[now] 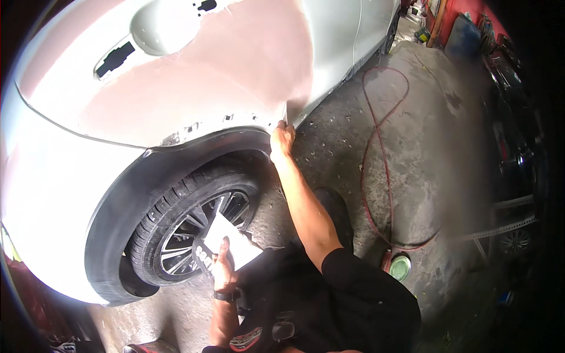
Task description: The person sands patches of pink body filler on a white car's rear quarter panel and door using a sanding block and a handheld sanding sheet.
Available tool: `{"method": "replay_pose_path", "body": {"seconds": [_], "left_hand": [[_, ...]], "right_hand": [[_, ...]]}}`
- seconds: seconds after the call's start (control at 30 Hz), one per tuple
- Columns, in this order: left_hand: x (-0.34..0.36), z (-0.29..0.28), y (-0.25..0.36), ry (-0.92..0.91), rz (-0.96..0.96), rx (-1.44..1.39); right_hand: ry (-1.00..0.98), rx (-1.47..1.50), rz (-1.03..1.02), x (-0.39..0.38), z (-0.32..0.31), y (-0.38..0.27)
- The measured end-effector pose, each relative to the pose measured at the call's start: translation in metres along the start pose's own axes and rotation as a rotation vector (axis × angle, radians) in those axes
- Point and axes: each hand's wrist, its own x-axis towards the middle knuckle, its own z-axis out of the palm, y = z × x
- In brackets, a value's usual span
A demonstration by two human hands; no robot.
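Observation:
In front of me stands a white car, its rear side panel point(206, 88) coated with broad pinkish filler. My right hand point(283, 140) reaches to the panel's lower edge by the wheel arch. Its fingers are closed on a thin pale flat blade, like a filler spreader point(286, 112), held against the panel and seen nearly edge-on. Lower down, my left hand point(223, 267) grips a white flat board point(240, 247), thumb on top. Dark material with white lettering shows beside that board; I cannot tell whether it belongs to it. Behind the board is the car's wheel point(176, 235).
A dark wheel-arch trim point(118, 226) curves over the tyre. On the concrete floor to the right, a red hose point(385, 159) lies in loops. Near my right side stands an open round can point(399, 268), greenish inside. Another dark car point(512, 147) is at the far right.

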Motion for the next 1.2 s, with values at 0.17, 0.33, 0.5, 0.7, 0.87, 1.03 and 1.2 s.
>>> {"method": "replay_pose_path", "body": {"seconds": [0.17, 0.33, 0.5, 0.7, 0.87, 1.03, 1.2], "left_hand": [[-0.018, 0.015, 0.013, -0.062, 0.06, 0.032], [-0.022, 0.016, 0.02, -0.052, 0.035, 0.036], [-0.018, 0.011, 0.018, -0.091, -0.033, 0.031], [-0.014, 0.015, 0.003, -0.084, -0.018, -0.037], [-0.019, 0.043, 0.015, -0.325, -0.138, -0.381], [-0.004, 0.072, 0.016, -0.68, -0.681, -0.684], [0.009, 0.097, 0.021, -0.38, -0.321, -0.325]], "right_hand": [[-0.053, 0.036, -0.219, -0.054, 0.003, -0.056], [-0.093, -0.035, -0.446, -0.103, 0.021, -0.103], [-0.052, -0.153, -0.721, -0.15, 0.034, -0.133], [-0.356, -0.088, -1.017, -0.172, -0.002, -0.119], [-0.681, -0.297, -0.878, -0.136, -0.107, -0.06], [-0.88, -0.397, -0.388, -0.116, -0.169, -0.008], [-1.089, -0.232, -0.504, -0.157, -0.182, -0.081]]}}
